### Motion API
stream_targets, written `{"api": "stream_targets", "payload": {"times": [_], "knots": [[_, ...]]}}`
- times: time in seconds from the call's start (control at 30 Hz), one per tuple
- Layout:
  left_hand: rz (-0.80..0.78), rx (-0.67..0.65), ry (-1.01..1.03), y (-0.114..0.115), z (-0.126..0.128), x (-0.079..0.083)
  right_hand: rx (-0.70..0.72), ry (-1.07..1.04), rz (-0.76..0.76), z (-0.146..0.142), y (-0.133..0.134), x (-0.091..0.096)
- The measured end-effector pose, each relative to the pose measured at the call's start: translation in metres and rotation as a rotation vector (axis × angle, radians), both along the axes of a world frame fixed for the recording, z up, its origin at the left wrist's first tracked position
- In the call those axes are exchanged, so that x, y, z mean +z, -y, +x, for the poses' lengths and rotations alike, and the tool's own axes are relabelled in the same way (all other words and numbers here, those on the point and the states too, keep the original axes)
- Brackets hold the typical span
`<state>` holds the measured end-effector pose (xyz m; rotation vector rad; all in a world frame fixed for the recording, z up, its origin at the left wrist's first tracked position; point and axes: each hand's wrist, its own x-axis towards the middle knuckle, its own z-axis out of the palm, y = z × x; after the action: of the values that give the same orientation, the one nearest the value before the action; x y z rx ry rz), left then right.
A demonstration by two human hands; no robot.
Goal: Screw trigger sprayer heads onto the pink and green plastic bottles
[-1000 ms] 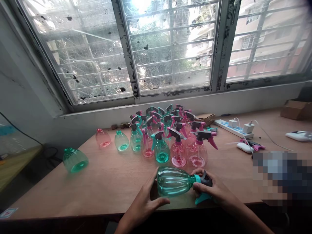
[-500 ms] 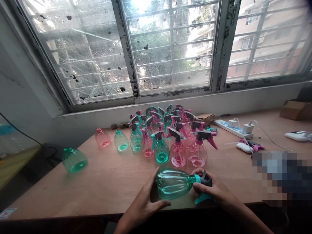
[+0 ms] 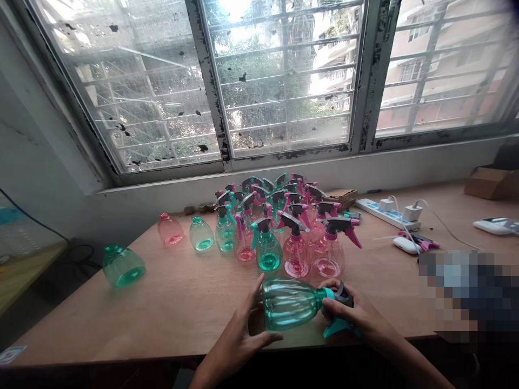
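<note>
A translucent green spray bottle (image 3: 290, 304) lies sideways in front of me, above the table's near edge, its base toward the left. My right hand (image 3: 344, 305) is wrapped around its dark grey spray head by the teal collar (image 3: 327, 294); the teal trigger (image 3: 338, 327) points down below the fingers. At the base, my left hand (image 3: 245, 329) is open, with thumb and fingers spread around it. The thumb lies just under the bottle, and whether the farther fingers touch it I cannot tell.
Several pink and green spray bottles (image 3: 295, 254) stand grouped beyond my hands. Headless bottles stand left: green (image 3: 124, 267), pale green (image 3: 201, 235) and pink (image 3: 170, 231). A power strip (image 3: 385, 213), white case (image 3: 406, 245) and cardboard box (image 3: 491, 182) are on the right.
Reflections on the held bottle have shifted, and it looks slightly turned. Its base sits a little farther from my left palm. My right hand keeps its grip on the spray head.
</note>
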<state>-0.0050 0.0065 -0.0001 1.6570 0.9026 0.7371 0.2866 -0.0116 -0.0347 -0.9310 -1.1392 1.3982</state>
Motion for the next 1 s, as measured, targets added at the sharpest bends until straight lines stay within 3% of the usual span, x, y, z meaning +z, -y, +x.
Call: {"api": "stream_targets", "payload": {"times": [0.13,0.27,0.4,0.67,1.0], "knots": [[-0.013,-0.045,0.086,0.003,0.002,-0.002,-0.002,-0.034,-0.016,-0.002,0.001,0.003],[-0.066,-0.008,0.115,0.003,0.002,0.001,0.002,-0.039,-0.028,-0.002,0.002,0.004],[-0.070,-0.023,0.085,0.002,0.000,0.002,0.000,-0.027,-0.021,-0.001,0.001,0.003],[0.074,-0.091,0.054,-0.002,-0.003,-0.006,-0.001,-0.009,-0.008,-0.001,-0.001,0.000],[0.040,-0.042,-0.024,0.002,-0.002,0.004,-0.016,-0.026,-0.028,-0.001,0.000,0.002]]}}
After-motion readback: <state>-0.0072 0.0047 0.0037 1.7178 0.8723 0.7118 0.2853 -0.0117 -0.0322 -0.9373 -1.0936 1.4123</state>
